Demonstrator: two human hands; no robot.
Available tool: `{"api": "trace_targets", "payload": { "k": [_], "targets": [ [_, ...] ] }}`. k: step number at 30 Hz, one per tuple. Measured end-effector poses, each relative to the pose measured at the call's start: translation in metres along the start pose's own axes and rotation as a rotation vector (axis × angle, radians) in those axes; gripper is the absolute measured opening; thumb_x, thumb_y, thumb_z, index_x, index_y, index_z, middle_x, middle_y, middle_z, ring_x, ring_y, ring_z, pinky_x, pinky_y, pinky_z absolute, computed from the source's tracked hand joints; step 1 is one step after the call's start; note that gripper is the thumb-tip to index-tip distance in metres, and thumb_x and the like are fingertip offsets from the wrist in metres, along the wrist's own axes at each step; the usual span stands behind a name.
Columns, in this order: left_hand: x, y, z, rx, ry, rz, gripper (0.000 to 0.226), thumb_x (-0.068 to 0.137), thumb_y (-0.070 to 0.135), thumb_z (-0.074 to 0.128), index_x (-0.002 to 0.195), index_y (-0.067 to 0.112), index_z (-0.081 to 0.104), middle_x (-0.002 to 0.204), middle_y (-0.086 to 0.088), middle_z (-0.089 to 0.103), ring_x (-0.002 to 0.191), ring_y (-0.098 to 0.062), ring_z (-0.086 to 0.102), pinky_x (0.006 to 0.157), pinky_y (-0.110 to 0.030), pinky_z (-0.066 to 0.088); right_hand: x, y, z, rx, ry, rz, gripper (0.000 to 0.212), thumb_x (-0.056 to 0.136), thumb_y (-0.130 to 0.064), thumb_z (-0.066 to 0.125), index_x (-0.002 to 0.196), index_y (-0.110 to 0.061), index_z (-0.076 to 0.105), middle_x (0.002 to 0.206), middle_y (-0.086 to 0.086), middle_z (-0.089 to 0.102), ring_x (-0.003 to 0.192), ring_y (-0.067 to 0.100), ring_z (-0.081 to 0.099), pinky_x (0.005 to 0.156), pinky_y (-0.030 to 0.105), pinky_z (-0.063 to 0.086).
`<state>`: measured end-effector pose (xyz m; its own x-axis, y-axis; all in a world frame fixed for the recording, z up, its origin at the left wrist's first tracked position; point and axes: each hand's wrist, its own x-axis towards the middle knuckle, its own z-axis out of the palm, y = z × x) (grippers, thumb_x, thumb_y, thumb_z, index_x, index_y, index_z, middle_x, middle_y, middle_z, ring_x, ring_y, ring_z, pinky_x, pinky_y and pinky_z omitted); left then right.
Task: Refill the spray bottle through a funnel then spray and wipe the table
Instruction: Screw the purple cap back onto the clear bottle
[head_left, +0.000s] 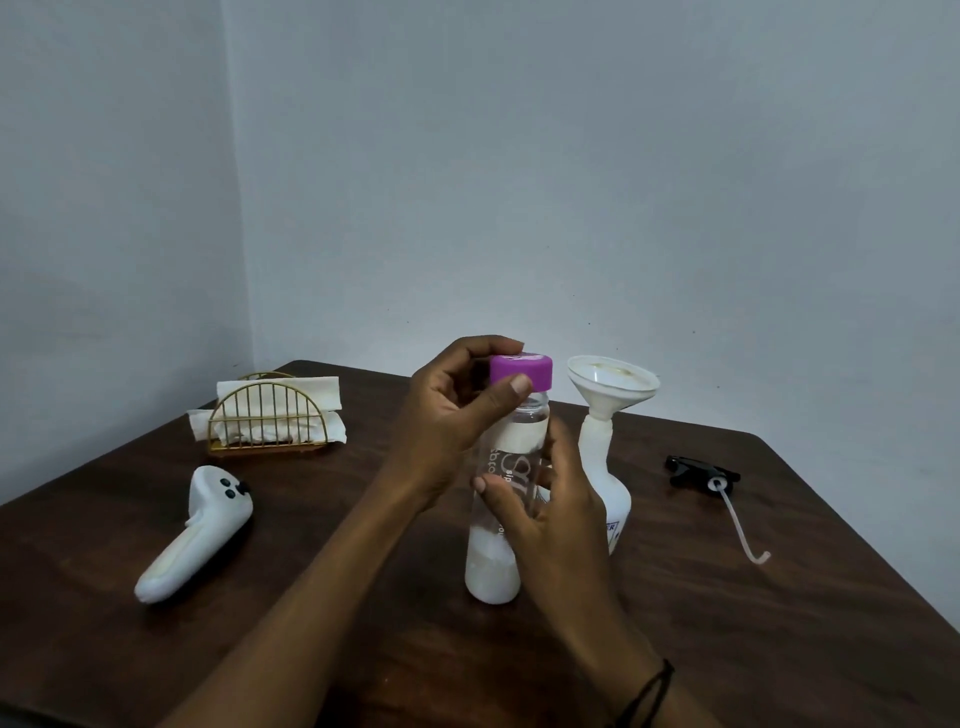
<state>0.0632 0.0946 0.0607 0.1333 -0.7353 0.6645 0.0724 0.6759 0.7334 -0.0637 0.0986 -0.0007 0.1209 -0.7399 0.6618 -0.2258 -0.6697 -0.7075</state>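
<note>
The clear plastic bottle (511, 478) with purple screw cap (521, 371) stands on the dark wooden worktop (363, 597), beside the white funnel (613, 382) seated in the white spray bottle (610, 493). Left hand (452, 415) fingers grip the cap; right hand (545, 514) fingers clasp the body. Likely light, smooth and slippery: hold mid-body.

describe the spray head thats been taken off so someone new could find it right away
Start at the dark wooden table and look to its right side, past the white spray bottle that has a funnel in its neck. The spray head lies alone on the wood there. It is the only black thing on that side, with a thin pale tube trailing toward the near edge.
</note>
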Motion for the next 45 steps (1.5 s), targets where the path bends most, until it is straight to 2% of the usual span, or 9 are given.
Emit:
{"api": "trace_targets", "payload": {
  "k": [9, 13, 21, 27, 30, 34, 38, 42, 45],
  "targets": [
    [0.003, 0.007, -0.011, 0.130, -0.186, 0.083, 0.020, 0.088, 0.019, 0.064, 0.108, 0.018, 0.067, 0.105, 0.013, 0.072, 0.098, -0.007, 0.067, 0.079, -0.019, 0.054, -0.003, 0.003, 0.000, -0.011, -0.001, -0.007, 0.058, 0.084, -0.041, 0.073, 0.135, -0.030, 0.046, 0.113, -0.025, 0.064, 0.103, -0.004, 0.064, 0.085, 0.018, 0.054],
    [0.001, 0.005, 0.002, 0.104, -0.056, 0.049, 0.046, 0.069, 0.061, 0.077, 0.098, 0.027, 0.068, 0.103, 0.008, 0.072, 0.093, -0.007, 0.068, 0.074, -0.020, 0.055, -0.003, 0.003, -0.001, 0.005, -0.008, 0.002, 0.054, 0.085, -0.038, 0.073, 0.133, -0.028, 0.049, 0.111, -0.018, 0.068, 0.101, -0.003, 0.066, 0.086, 0.024, 0.057],
    [0.001, -0.002, -0.002, -0.075, -0.081, -0.067, 0.027, 0.094, 0.045, 0.060, 0.110, 0.025, 0.071, 0.117, -0.006, 0.071, 0.105, -0.024, 0.067, 0.087, -0.038, 0.055, -0.004, 0.003, 0.000, -0.032, 0.035, -0.029, 0.049, 0.085, -0.052, 0.066, 0.127, -0.048, 0.043, 0.118, -0.015, 0.060, 0.109, 0.003, 0.061, 0.088, 0.029, 0.056],
    [-0.002, -0.005, 0.011, -0.109, 0.011, -0.076, 0.035, 0.076, 0.054, 0.077, 0.101, 0.030, 0.071, 0.106, 0.001, 0.072, 0.092, -0.019, 0.069, 0.073, -0.030, 0.057, -0.003, 0.010, 0.000, -0.004, 0.013, -0.016, 0.051, 0.087, -0.036, 0.071, 0.133, -0.031, 0.049, 0.119, -0.007, 0.063, 0.107, 0.006, 0.064, 0.088, 0.035, 0.057],
    [-0.001, -0.008, 0.009, -0.166, -0.018, -0.140, 0.033, 0.096, 0.039, 0.048, 0.114, 0.018, 0.065, 0.119, -0.017, 0.070, 0.097, -0.030, 0.068, 0.077, -0.039, 0.058, -0.004, 0.010, 0.002, -0.011, 0.013, -0.009, 0.057, 0.086, -0.043, 0.069, 0.137, -0.031, 0.047, 0.121, -0.008, 0.062, 0.110, 0.004, 0.062, 0.090, 0.034, 0.056],
    [-0.004, -0.009, 0.016, -0.079, 0.053, -0.097, 0.059, 0.076, 0.072, 0.063, 0.115, 0.027, 0.066, 0.117, -0.002, 0.071, 0.095, -0.024, 0.070, 0.074, -0.036, 0.060, -0.004, 0.011, 0.002, -0.002, 0.012, 0.001, 0.058, 0.085, -0.045, 0.065, 0.137, -0.030, 0.046, 0.120, -0.006, 0.063, 0.109, 0.008, 0.063, 0.089, 0.038, 0.056],
    [-0.005, -0.013, 0.016, -0.038, 0.139, -0.081, 0.025, 0.099, 0.038, 0.052, 0.113, 0.022, 0.065, 0.099, 0.008, 0.074, 0.088, -0.016, 0.072, 0.070, -0.031, 0.059, -0.005, 0.010, 0.002, 0.010, 0.000, 0.003, 0.061, 0.084, -0.045, 0.063, 0.140, -0.029, 0.046, 0.122, -0.003, 0.062, 0.111, 0.009, 0.063, 0.090, 0.038, 0.056],
    [-0.008, -0.017, 0.019, -0.017, 0.088, -0.099, 0.081, 0.070, 0.090, 0.043, 0.120, 0.029, 0.063, 0.112, 0.000, 0.074, 0.096, -0.021, 0.073, 0.077, -0.035, 0.061, -0.006, 0.010, 0.002, 0.011, 0.003, 0.009, 0.061, 0.085, -0.043, 0.061, 0.142, -0.029, 0.044, 0.122, -0.004, 0.060, 0.111, 0.008, 0.062, 0.091, 0.038, 0.055],
    [-0.009, -0.017, 0.019, -0.060, 0.165, -0.060, 0.059, 0.076, 0.074, 0.063, 0.119, 0.034, 0.058, 0.112, -0.011, 0.068, 0.093, -0.031, 0.071, 0.074, -0.041, 0.060, -0.006, 0.011, 0.002, 0.017, -0.013, 0.010, 0.062, 0.087, -0.035, 0.065, 0.144, -0.031, 0.041, 0.124, -0.004, 0.060, 0.113, 0.008, 0.062, 0.094, 0.037, 0.055]
  ]
}}
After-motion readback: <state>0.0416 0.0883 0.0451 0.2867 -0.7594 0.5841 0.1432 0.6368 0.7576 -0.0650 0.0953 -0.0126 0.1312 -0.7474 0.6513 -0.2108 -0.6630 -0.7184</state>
